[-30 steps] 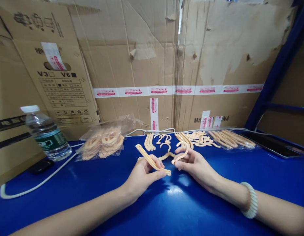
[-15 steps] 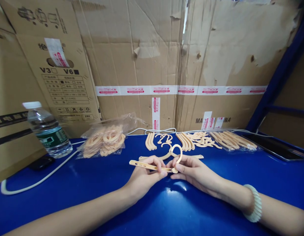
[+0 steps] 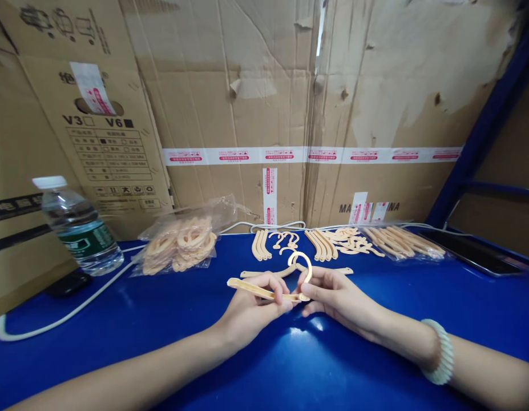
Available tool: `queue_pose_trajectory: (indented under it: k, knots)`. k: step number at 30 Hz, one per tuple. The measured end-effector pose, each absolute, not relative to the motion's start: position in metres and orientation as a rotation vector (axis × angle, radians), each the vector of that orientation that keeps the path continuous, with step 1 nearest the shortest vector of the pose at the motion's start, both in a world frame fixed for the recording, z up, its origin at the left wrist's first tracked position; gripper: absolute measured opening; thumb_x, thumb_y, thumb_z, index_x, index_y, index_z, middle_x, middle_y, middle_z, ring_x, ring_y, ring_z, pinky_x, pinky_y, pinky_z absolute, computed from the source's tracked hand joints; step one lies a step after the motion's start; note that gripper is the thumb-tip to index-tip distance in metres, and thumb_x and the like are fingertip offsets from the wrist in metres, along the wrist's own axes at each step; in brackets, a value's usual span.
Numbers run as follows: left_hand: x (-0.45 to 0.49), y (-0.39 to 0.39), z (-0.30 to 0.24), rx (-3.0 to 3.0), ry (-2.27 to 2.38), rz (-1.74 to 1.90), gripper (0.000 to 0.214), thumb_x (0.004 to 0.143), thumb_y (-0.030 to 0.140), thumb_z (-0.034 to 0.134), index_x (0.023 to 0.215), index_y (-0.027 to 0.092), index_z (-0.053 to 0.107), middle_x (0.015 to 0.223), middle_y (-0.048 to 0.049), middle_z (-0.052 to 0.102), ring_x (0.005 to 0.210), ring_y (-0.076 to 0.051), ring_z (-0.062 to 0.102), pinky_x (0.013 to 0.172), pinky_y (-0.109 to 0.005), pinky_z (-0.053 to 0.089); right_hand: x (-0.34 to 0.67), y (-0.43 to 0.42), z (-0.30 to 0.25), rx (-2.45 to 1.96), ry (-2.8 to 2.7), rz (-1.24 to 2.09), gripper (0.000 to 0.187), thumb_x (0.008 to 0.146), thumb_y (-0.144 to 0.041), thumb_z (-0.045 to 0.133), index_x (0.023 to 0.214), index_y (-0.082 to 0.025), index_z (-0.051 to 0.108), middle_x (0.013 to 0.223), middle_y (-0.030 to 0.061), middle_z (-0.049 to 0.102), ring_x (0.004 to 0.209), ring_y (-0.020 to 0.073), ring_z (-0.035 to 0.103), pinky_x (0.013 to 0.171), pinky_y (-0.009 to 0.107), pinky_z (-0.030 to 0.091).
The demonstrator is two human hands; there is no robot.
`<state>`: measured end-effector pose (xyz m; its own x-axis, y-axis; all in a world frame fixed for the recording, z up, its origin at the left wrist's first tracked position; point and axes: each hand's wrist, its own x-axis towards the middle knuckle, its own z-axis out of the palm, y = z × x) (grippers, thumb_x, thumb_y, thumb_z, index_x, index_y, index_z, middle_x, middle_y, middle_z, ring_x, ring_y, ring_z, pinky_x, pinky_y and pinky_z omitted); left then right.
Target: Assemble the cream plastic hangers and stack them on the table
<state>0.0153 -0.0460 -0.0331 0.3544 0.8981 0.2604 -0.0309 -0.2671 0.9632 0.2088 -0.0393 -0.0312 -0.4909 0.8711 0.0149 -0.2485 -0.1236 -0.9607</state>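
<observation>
My left hand (image 3: pixel 255 308) pinches a beige hanger arm (image 3: pixel 251 288), a narrow bar whose free end points left. In my right hand (image 3: pixel 332 291) is a beige hanger hook (image 3: pixel 307 264), its curve standing up above the fingers. The base of the hook meets the right end of the bar between my fingertips; whether they are joined cannot be made out. Just behind my hands an assembled-looking hanger (image 3: pixel 273 273) lies on the blue table (image 3: pixel 307 365), partly covered by the hands and the hook.
Behind lie curved hanger arms (image 3: pixel 261 245), more arms (image 3: pixel 321 245), loose hooks (image 3: pixel 354 242) and a bag of bars (image 3: pixel 405 244). A bag of oval beige pieces (image 3: pixel 182 242) and a water bottle (image 3: pixel 80 228) stand left. A dark tablet (image 3: pixel 473 254) is at right; a white cable (image 3: pixel 67 317) crosses the left.
The hook has turned and tilted slightly in my right fingers, and the bar has rolled a little, showing a different face. Both hands stay nearly in place; the whole view has shifted slightly.
</observation>
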Motion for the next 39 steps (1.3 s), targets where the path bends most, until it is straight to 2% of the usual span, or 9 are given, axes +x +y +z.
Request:
queue_pose_trajectory:
  k: [8, 17, 20, 24, 29, 39]
  knots:
    - [0.016, -0.045, -0.035, 1.528, 0.806, 1.077, 0.027, 0.068, 0.022, 0.077, 0.056, 0.017, 0.053, 0.07, 0.0005, 0.06, 0.074, -0.018, 0.066, 0.072, -0.03, 0.052, 0.208, -0.04, -0.034, -0.763, -1.349, 1.689, 0.036, 0.07, -0.04, 0.082, 0.081, -0.015, 0.058, 0.073, 0.0009, 0.066, 0.066, 0.0114, 0.065, 0.063, 0.023, 0.057]
    - [0.017, -0.045, -0.039, 1.518, 0.832, 1.063, 0.03, 0.066, 0.029, 0.079, 0.056, 0.016, 0.053, 0.07, 0.0005, 0.058, 0.072, -0.018, 0.066, 0.068, -0.028, 0.051, 0.206, -0.038, -0.039, -0.796, -1.361, 1.641, 0.039, 0.065, -0.041, 0.084, 0.076, -0.015, 0.058, 0.069, 0.0012, 0.067, 0.063, 0.0129, 0.066, 0.061, 0.025, 0.056]
    - [0.017, -0.045, -0.039, 1.552, 0.856, 1.04, 0.03, 0.067, 0.029, 0.078, 0.056, 0.016, 0.052, 0.066, 0.0012, 0.056, 0.067, -0.016, 0.063, 0.064, -0.026, 0.049, 0.205, -0.04, -0.038, -0.845, -1.372, 1.597, 0.041, 0.062, -0.041, 0.085, 0.075, -0.016, 0.057, 0.066, 0.0, 0.066, 0.06, 0.0137, 0.067, 0.061, 0.026, 0.056]
    - [0.018, -0.048, -0.035, 1.693, 0.935, 1.043, 0.029, 0.068, 0.029, 0.075, 0.056, 0.016, 0.052, 0.063, 0.0025, 0.051, 0.056, -0.01, 0.049, 0.054, -0.023, 0.04, 0.203, -0.043, -0.035, -0.895, -1.371, 1.56, 0.044, 0.059, -0.042, 0.086, 0.075, -0.016, 0.055, 0.065, -0.0012, 0.065, 0.058, 0.0148, 0.067, 0.062, 0.028, 0.056]
    - [0.019, -0.048, -0.029, 1.663, 0.932, 1.046, 0.027, 0.068, 0.03, 0.075, 0.067, 0.017, 0.052, 0.061, 0.0041, 0.053, 0.055, -0.01, 0.047, 0.051, -0.02, 0.036, 0.201, -0.044, -0.034, -0.916, -1.39, 1.497, 0.04, 0.058, -0.039, 0.086, 0.074, -0.017, 0.056, 0.063, -0.0019, 0.064, 0.057, 0.0144, 0.066, 0.061, 0.028, 0.056]
    - [0.02, -0.047, -0.028, 1.442, 0.926, 1.066, 0.036, 0.062, 0.021, 0.078, 0.086, 0.017, 0.051, 0.068, 0.0056, 0.057, 0.06, -0.009, 0.054, 0.059, -0.022, 0.043, 0.199, -0.047, -0.029, -0.922, -1.467, 1.344, 0.035, 0.059, -0.038, 0.085, 0.071, -0.018, 0.06, 0.062, -0.0012, 0.064, 0.056, 0.0135, 0.061, 0.056, 0.026, 0.053]
